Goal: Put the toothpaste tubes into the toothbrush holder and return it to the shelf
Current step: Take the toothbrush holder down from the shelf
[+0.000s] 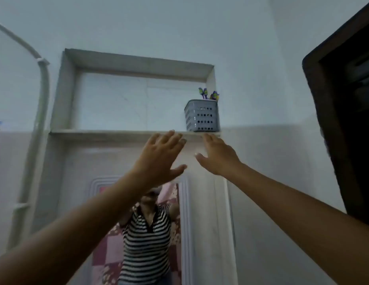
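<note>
left hand [159, 159] raised, fingers spread, right hand [217, 155] raised, empty

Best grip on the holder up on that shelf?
Probably clasp the holder by its two side walls, coming from the front and below. It stands upright at the shelf edge, right end of the niche; toothbrushes stick out the top, so avoid the rim.

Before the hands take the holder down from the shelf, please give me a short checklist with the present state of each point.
1. Toothbrush holder upright on shelf: ok.
2. Left hand empty and open: ok.
3. Right hand empty and open: ok.
4. Hands touching the holder: not ok, both are below it.
5. Toothbrushes standing inside: ok.
6. Toothpaste tubes in view: not ok, none visible.
</note>
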`<state>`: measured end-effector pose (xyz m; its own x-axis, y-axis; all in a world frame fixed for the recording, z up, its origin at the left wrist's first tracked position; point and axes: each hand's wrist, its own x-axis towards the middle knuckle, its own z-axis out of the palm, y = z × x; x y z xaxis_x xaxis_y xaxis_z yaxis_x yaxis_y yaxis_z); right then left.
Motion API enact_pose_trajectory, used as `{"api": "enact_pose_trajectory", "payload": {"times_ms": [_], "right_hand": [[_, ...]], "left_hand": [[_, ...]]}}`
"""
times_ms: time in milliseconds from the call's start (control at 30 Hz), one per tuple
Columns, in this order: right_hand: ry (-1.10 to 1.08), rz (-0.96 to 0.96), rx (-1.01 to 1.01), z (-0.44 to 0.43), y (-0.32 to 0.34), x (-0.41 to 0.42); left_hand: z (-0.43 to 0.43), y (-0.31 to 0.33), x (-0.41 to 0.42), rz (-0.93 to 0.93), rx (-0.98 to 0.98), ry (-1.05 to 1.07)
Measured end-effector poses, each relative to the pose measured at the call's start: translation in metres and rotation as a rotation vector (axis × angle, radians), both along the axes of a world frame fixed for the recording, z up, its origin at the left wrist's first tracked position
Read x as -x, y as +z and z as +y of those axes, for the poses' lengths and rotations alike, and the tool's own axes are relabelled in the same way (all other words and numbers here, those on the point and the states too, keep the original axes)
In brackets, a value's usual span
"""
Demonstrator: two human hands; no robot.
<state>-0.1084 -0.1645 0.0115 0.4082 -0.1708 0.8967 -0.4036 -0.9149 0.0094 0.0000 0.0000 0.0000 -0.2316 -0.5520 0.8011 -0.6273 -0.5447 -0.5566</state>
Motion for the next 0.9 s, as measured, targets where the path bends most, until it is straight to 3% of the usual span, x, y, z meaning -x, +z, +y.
{"api": "enact_pose_trajectory", "payload": {"times_ms": [267,467,767,833,900], "right_hand": [[0.140,-0.182,-0.324,-0.039,0.083,-0.056],[0.053,-0.379,-0.453,-0.059,0.110,-0.097],[0.185,-0.605,-0.580,-0.057,0.126,-0.100],[0.297,-0.605,-0.621,-0.054,0.127,-0.088],[0.405,-0.569,-0.656,-0.049,0.127,-0.075]], "left_hand": [[-0.061,0.054,-0.096,0.186,-0.011,0.152],[-0.075,0.047,-0.136,0.157,0.013,0.009],[-0.073,0.055,-0.132,0.267,-0.008,-0.089],[-0.064,0.062,-0.123,0.388,-0.044,-0.158],[-0.054,0.069,-0.109,0.653,-0.062,-0.363]]}}
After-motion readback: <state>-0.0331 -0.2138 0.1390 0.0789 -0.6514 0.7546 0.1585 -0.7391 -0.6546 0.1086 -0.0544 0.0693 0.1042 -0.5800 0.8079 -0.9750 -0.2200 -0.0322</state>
